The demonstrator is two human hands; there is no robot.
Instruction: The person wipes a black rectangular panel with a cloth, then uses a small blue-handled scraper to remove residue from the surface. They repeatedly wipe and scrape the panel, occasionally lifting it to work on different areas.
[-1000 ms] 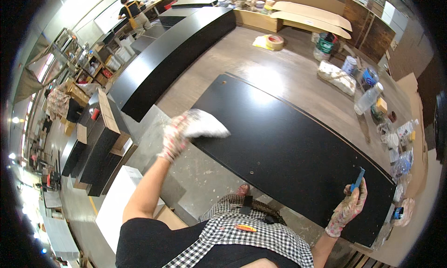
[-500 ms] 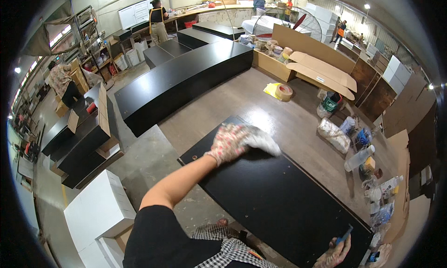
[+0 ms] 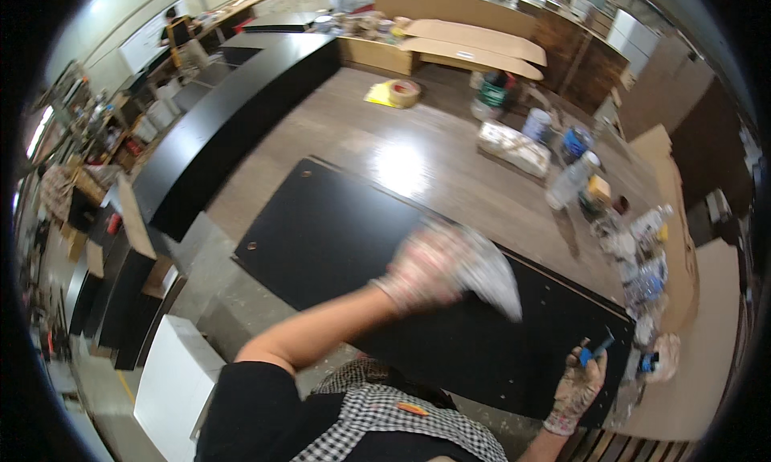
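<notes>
A flat black panel (image 3: 313, 229) with small holes lies across the brown worktable before me. My left hand (image 3: 426, 269), in a patterned work glove, is closed on a crumpled whitish cloth (image 3: 494, 279) over the panel's middle. Motion blurs both, and whether the cloth touches the surface is hard to tell. At the panel's right end is my right hand (image 3: 577, 390), also gloved, with its fingers closed around a small blue tool (image 3: 596, 349). The tool's thin end points away from me; its exact kind is unclear.
A long curved black piece (image 3: 241, 100) stands at the left of the worktable (image 3: 313, 116). Tape rolls (image 3: 403, 91) lie beyond the panel. Bottles (image 3: 572, 181), a white wrapped bundle (image 3: 514, 149) and cardboard (image 3: 671, 245) line the right. A white cabinet (image 3: 173, 378) stands at lower left.
My left hand has swept the cloth rightward and nearer along the panel. The right hand with the blue tool shows more fully. The whole view has turned.
</notes>
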